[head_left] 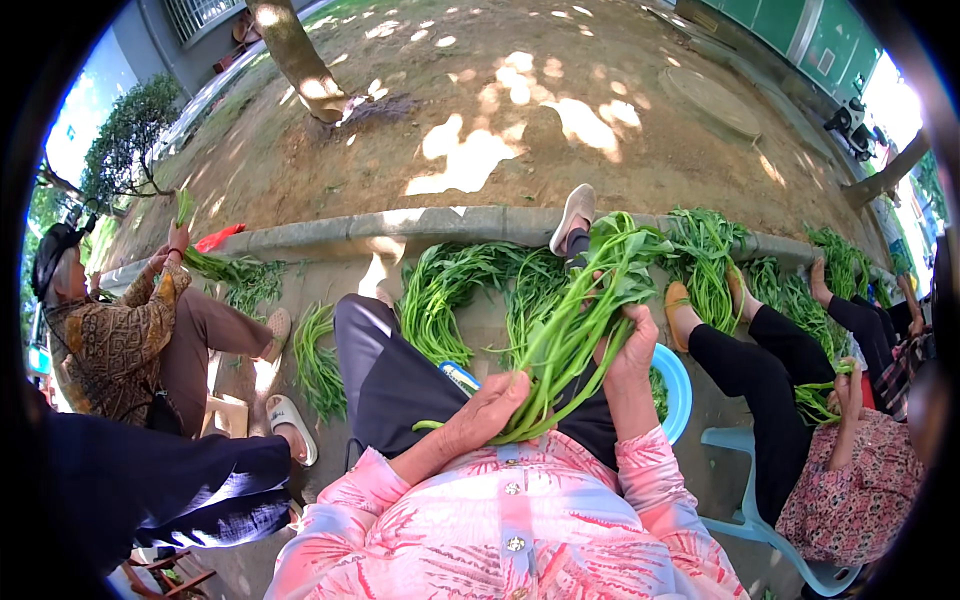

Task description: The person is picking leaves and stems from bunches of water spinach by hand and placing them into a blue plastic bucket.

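Green bunch (565, 355) of long leafy stalks, held over the lap, slanting up and to the right. Leaves (632, 258) at the upper end; stems (535, 392) run down to the lower left, a few ends sticking out past the left hand (490, 408). That hand is pinched round the lower stems. Right hand (630, 350) grasps the bunch further up, thumb in front; its fingertips are partly hidden. Likely handling: light, bendy, stems a bit springy, probably snap if kinked hard; leaves soft, easy to bruise or tear. May be slippery if damp, can't tell. Loose stalks could slide apart, so best hold is a gentle wrap round the thick stems, second hand just below the leaves, no squeezing the tops. Around: blue tub (681, 392) beside the right forearm, more greens (440, 305) on the ground by the kerb (480, 223).
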`<state>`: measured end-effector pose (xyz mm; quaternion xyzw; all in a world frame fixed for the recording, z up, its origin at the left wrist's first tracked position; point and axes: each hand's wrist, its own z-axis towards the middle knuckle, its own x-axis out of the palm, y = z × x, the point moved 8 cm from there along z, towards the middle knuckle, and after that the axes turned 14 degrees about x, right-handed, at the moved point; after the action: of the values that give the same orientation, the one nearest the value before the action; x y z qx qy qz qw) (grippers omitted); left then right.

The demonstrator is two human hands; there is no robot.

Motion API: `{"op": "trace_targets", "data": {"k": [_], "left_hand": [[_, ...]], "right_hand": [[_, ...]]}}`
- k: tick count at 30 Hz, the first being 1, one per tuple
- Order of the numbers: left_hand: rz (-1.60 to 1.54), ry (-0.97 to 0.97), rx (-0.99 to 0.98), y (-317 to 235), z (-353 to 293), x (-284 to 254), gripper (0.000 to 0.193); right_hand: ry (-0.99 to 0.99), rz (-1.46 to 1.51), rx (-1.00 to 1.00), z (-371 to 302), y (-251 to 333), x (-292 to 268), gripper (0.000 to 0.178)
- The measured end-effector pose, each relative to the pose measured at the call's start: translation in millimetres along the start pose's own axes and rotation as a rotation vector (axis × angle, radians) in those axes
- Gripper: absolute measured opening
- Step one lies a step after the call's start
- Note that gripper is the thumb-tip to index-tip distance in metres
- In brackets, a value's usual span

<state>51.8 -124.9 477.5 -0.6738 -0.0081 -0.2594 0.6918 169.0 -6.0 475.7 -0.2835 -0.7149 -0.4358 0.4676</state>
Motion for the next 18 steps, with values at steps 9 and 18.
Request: {"op": "trace_targets", "data": {"k": [9, 18], "left_hand": [[0.232, 0.211, -0.028, -12, 5, 16, 0.049], [0.051, -0.068, -0.070, 4, 18, -16, 0.043]], "right_hand": [[-0.270, -0.169, 0.125, 40, -2, -9, 0.012], [-0.496, -1.951, -0.170, 77, 51, -48, 0.063]]}}
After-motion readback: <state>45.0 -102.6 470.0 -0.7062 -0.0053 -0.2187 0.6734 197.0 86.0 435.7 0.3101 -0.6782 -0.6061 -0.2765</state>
